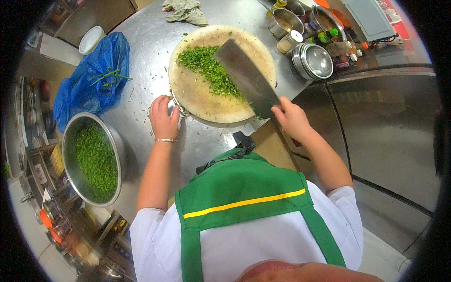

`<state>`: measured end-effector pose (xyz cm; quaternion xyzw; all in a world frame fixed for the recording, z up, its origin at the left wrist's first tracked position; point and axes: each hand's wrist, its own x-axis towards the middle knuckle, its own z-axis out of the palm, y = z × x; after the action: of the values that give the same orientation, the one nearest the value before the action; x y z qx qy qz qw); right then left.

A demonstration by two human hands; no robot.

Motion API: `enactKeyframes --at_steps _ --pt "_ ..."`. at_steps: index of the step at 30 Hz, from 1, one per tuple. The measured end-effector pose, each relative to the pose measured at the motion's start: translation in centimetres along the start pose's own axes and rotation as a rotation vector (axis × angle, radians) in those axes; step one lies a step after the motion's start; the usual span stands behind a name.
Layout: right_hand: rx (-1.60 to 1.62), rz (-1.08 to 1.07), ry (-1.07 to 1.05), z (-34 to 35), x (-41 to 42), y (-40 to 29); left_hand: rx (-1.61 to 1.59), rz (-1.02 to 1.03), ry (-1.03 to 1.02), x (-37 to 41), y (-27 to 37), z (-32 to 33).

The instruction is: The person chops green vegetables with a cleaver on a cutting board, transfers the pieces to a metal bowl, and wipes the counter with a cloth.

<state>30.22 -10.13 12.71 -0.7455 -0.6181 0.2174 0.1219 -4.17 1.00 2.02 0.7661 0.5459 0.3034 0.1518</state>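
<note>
My right hand [291, 118] grips the handle end of a wide cleaver [246, 75], whose broad blade lies over the right part of a round chopping block [197, 102]. Chopped green onions [211, 68] form a band on the block, up against the blade's left side. My left hand [164, 114] rests at the block's lower left edge, near a metal ring or wire, with thumb and fingers apart; nothing shows in it. Left of my left arm stands a steel bowl [121, 155] with a heap of finely chopped greens [97, 160].
A blue plastic bag [93, 83] with loose green stalks lies at the left. A crumpled cloth [186, 12] sits beyond the block. At the upper right stand a steel pot [285, 23], a lidded jar [289, 41], stacked steel bowls [312, 61] and several bottles. Green bits are scattered on the metal table [144, 46].
</note>
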Motion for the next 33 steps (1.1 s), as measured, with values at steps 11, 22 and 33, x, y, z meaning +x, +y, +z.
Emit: enactKeyframes --at_steps 11,22,33 --pt "-0.389 0.063 0.149 -2.0 8.0 4.7 0.058 0.037 -0.060 14.1 -1.3 8.0" --pt "-0.546 -0.412 0.176 1.2 12.3 4.7 -0.047 0.189 -0.249 14.2 3.7 11.9" --pt "-0.279 -0.330 0.040 -0.3 6.6 3.0 -0.251 0.013 -0.243 6.0 6.6 8.7"
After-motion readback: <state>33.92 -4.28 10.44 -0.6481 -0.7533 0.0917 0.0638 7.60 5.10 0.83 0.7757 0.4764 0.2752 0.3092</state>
